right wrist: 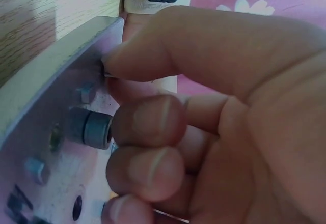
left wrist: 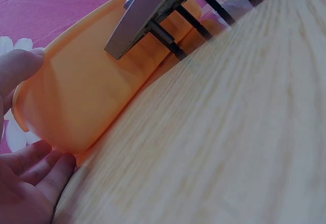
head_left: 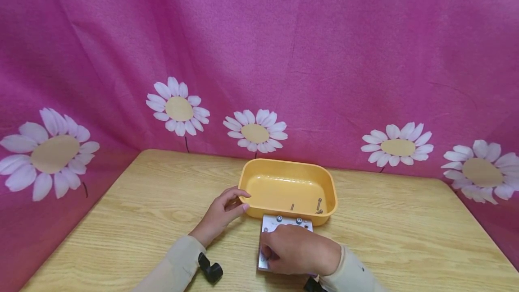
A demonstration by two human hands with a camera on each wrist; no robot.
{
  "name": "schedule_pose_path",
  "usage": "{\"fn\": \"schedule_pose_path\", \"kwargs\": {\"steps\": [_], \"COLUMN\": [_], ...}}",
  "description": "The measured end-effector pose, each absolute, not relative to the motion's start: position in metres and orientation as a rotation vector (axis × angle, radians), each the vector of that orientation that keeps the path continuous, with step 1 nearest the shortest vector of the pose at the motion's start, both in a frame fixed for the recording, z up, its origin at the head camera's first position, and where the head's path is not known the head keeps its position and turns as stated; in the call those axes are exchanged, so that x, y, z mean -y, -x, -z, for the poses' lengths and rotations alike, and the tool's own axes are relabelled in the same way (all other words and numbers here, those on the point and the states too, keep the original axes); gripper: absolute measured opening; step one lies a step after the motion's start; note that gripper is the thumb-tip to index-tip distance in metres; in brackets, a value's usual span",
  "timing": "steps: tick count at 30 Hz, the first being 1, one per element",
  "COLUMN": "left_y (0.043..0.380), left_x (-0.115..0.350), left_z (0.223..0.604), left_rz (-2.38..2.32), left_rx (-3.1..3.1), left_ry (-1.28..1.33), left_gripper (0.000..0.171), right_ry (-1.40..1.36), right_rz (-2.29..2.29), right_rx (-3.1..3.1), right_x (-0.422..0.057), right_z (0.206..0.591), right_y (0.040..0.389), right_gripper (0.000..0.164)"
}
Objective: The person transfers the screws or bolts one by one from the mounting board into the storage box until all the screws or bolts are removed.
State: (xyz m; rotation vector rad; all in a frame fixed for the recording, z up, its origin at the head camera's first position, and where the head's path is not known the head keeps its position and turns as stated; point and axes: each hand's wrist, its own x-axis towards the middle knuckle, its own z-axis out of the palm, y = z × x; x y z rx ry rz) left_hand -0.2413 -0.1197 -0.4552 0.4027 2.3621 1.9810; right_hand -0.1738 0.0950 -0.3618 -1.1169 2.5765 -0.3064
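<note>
My left hand (head_left: 220, 215) holds the near left corner of a yellow plastic tray (head_left: 288, 162), with a fingertip over its rim. A metal plate (head_left: 265, 264) lies just in front of the tray, raised on black threaded bolts (left wrist: 193, 20) that stick out underneath. Socket-head bolts (head_left: 299, 221) show on its top. Over the plate is my right hand (head_left: 298, 249). Its thumb and index finger pinch a small metal piece at the plate's surface, probably a screw, mostly hidden by the fingertips. The other fingers curl beside a bolt head (right wrist: 97, 129).
A few loose screws (head_left: 319, 204) lie inside the tray, toward its right end. Black wrist mounts (head_left: 211, 269) sit on both sleeves. The wooden table (head_left: 162, 184) is bordered by a pink flowered curtain (head_left: 324, 57) at the back and sides.
</note>
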Motion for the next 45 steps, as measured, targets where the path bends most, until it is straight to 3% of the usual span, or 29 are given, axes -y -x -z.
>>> {"fn": "schedule_pose_path", "kwargs": {"steps": [45], "left_y": [0.2412], "left_x": [0.1201], "left_z": [0.4562], "left_rz": [-2.001], "left_rx": [-2.331], "left_ry": [-0.435], "left_gripper": [0.022], "right_ry": [1.203], "right_rz": [0.326], "right_rx": [-2.633], "right_x": [-0.0951], "right_z": [0.3563], "right_y": [0.1742], "right_gripper": [0.012]}}
